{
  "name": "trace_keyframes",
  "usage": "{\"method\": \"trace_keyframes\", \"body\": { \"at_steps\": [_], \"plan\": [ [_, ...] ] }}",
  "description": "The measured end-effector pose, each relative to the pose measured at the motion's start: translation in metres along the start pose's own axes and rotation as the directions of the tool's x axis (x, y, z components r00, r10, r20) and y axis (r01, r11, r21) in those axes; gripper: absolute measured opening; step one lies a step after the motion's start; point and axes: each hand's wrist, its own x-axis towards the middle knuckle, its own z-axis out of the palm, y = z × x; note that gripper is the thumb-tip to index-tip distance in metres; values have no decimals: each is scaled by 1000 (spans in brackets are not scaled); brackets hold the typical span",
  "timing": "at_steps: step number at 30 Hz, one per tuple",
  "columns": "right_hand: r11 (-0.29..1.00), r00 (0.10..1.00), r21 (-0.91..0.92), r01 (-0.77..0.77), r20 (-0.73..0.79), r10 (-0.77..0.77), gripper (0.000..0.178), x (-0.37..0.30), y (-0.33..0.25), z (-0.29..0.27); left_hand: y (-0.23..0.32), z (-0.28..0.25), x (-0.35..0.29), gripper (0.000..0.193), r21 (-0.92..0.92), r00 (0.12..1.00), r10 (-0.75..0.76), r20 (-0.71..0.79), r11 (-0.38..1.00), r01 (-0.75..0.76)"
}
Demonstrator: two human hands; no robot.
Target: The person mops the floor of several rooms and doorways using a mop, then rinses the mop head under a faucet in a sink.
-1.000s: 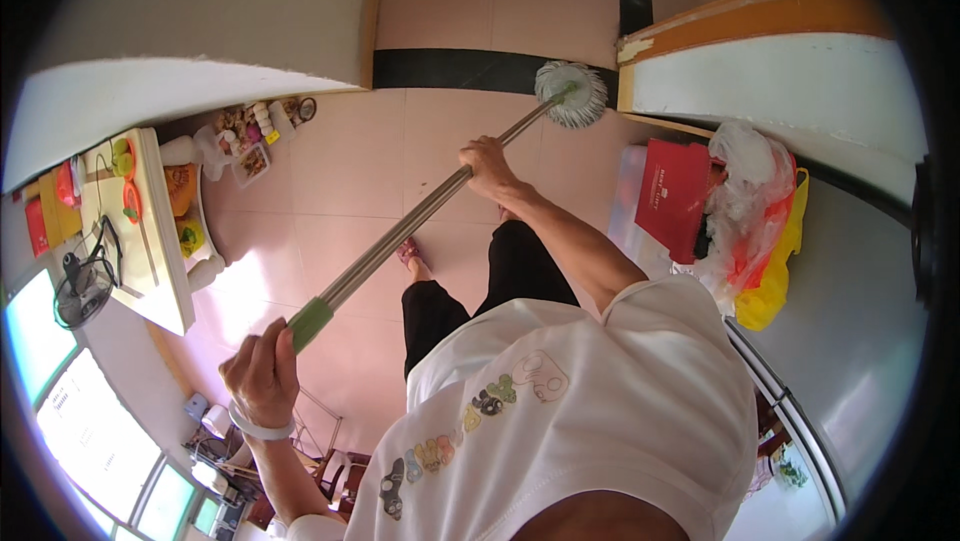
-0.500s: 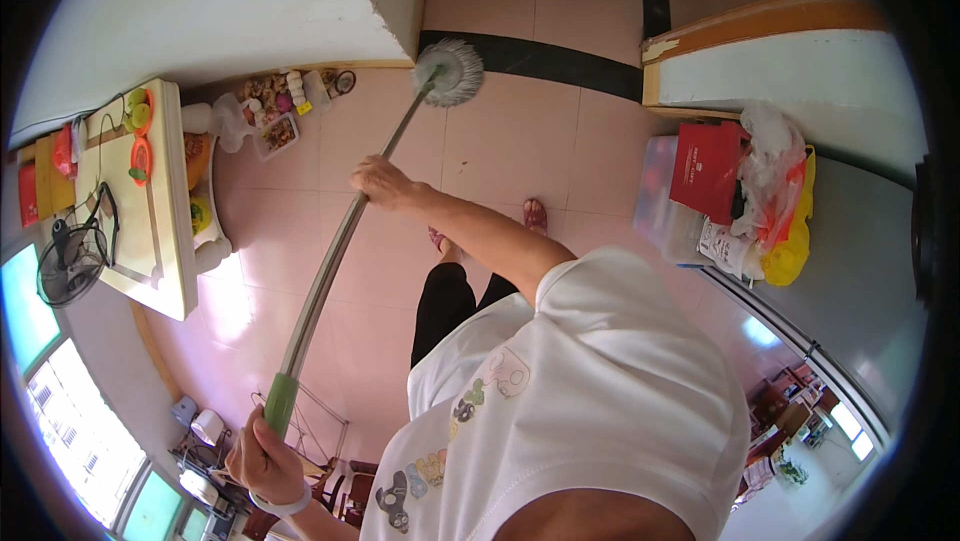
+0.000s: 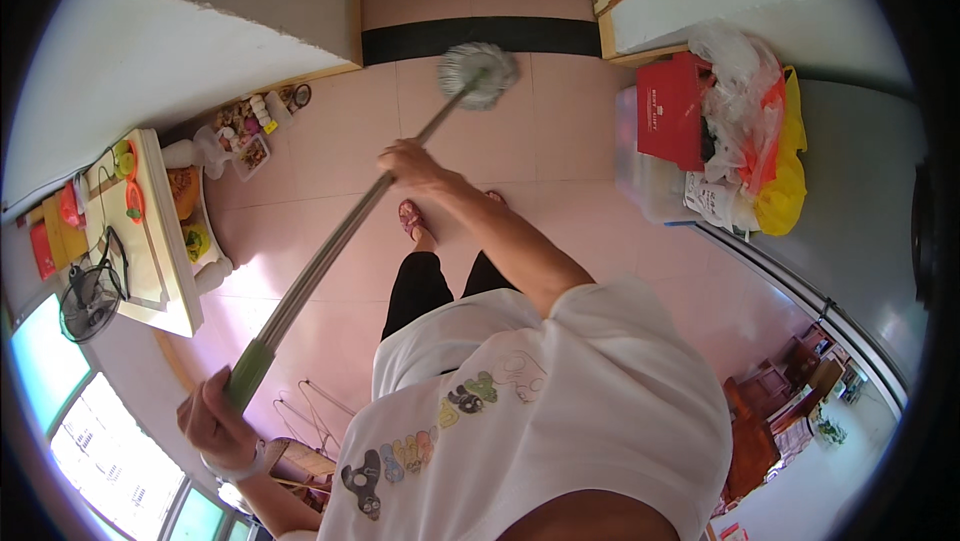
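I hold a mop with a long metal pole (image 3: 330,251) and a green grip at its upper end. My left hand (image 3: 215,421) is closed around the green grip at the lower left. My right hand (image 3: 415,166) grips the pole about halfway down. The grey round mop head (image 3: 478,73) rests on the pink tiled floor (image 3: 560,171), near a black floor strip (image 3: 480,38). My foot in a slipper (image 3: 412,218) stands just behind the right hand.
A white low table (image 3: 150,231) with a fan (image 3: 88,301) and small items stands at the left. Small jars (image 3: 250,126) sit on the floor by the wall. A clear box (image 3: 650,171) with a red box (image 3: 672,111) and plastic bags (image 3: 760,131) stands at the right.
The mop head swung left across the floor and has now come back toward the middle. Both hands kept their hold on the pole.
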Motion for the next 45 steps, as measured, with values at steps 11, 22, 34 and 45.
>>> {"method": "trace_keyframes", "body": {
  "at_steps": [11,22,34,45],
  "plan": [
    [960,947,-182,-214,-279,158,12,-164,106,-102,70,120,37,3,-285,895,399,199,897,-337],
    [946,964,-217,-242,53,259,6,-84,9,55,-120,84,-37,6,-256,969,58,239,967,5],
    [999,788,43,-21,615,-10,12,28,-285,344,-337,-101,-251,27,328,882,-472,0,833,446],
    [957,676,267,114,685,-272,4,52,-354,396,-340,-147,-328,38,259,550,-776,-309,487,834]
  ]
}}
